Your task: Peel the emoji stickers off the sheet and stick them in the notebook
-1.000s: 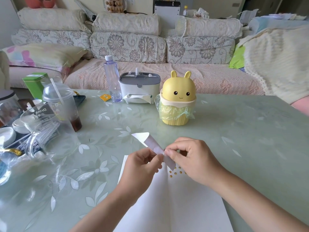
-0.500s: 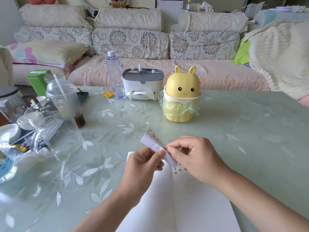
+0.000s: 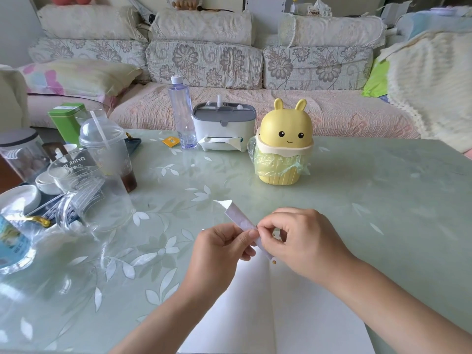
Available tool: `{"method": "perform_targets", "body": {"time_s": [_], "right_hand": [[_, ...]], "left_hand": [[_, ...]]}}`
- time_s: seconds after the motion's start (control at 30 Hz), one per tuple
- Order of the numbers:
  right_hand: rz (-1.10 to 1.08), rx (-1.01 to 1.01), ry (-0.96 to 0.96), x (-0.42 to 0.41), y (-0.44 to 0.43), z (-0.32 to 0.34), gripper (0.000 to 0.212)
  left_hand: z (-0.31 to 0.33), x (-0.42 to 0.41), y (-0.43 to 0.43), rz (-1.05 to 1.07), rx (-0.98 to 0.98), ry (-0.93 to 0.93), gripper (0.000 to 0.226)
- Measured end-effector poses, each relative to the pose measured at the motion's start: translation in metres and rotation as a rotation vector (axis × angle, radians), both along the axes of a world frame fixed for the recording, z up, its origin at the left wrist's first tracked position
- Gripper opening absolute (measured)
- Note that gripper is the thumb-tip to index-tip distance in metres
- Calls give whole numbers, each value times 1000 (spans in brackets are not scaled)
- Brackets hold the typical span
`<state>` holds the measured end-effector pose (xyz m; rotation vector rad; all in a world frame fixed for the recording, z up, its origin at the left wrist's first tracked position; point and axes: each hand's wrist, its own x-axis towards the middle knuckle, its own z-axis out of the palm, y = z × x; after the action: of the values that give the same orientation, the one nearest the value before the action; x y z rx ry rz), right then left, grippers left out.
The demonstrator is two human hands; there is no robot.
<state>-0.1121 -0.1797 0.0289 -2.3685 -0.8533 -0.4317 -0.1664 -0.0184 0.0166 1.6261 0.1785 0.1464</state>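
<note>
Left hand (image 3: 219,247) pinched curled pale paper sticker sheet (image 3: 238,218) | right hand (image 3: 304,241) still pinching it beside | seemingly no sticker freed

Counter (image 3: 370,200): pale green glass top, white leaf print.
Near edge: open notebook (image 3: 301,315), white pages.
Back middle: yellow bunny bin (image 3: 283,139) with green liner; left of it a tissue box (image 3: 222,126), clear bottle (image 3: 181,116), orange packet (image 3: 170,141).
Left: domed cup (image 3: 107,146) with straw, clear "Drink" jug (image 3: 86,185).
</note>
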Motion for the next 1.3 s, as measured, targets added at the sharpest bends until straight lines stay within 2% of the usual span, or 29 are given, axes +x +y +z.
{"method": "perform_targets", "body": {"time_s": [0.13, 0.33, 0.53, 0.63, 0.67, 0.77, 0.83, 0.9, 0.97, 1.07, 1.1, 1.2, 1.3], "right_hand": [[17, 72, 116, 0, -1, 3, 22], [30, 233, 423, 0, -6, 7, 12], [18, 241, 399, -1, -3, 6, 15], [-7, 229, 425, 2, -3, 4, 19], [-11, 213, 432, 2, -3, 3, 18], [-35, 70, 366, 2, -4, -3, 12], [-36, -52, 323, 3, -4, -11, 8], [-21, -112, 345, 3, -4, -22, 8], [-33, -109, 397, 3, -3, -28, 9], [-45, -131, 486, 4, -4, -31, 8], [-29, -164, 477, 4, -3, -32, 8], [-39, -125, 468, 1, -4, -34, 8], [-143, -2, 395, 5, -17, -33, 14]], "left_hand": [[3, -1, 0, -40, -16, -17, 36], [1, 1, 2, -23, -72, -6, 30], [-4, 2, 5, -86, -90, -1, 17], [-7, 2, 6, -88, -35, 13, 16], [-7, 1, 7, -95, 32, 36, 18], [-2, -4, 14, -123, 406, 180, 41], [3, -6, 20, -13, 502, 282, 54], [0, -5, 30, 155, 765, 246, 50], [-9, -1, 36, 237, 948, 60, 29], [-25, 9, 36, 48, 948, -261, 3], [-33, 11, 34, -54, 966, -287, 13], [-46, 14, 28, -293, 1093, -192, 33], [-48, 17, 28, -266, 1190, -116, 35]]}}
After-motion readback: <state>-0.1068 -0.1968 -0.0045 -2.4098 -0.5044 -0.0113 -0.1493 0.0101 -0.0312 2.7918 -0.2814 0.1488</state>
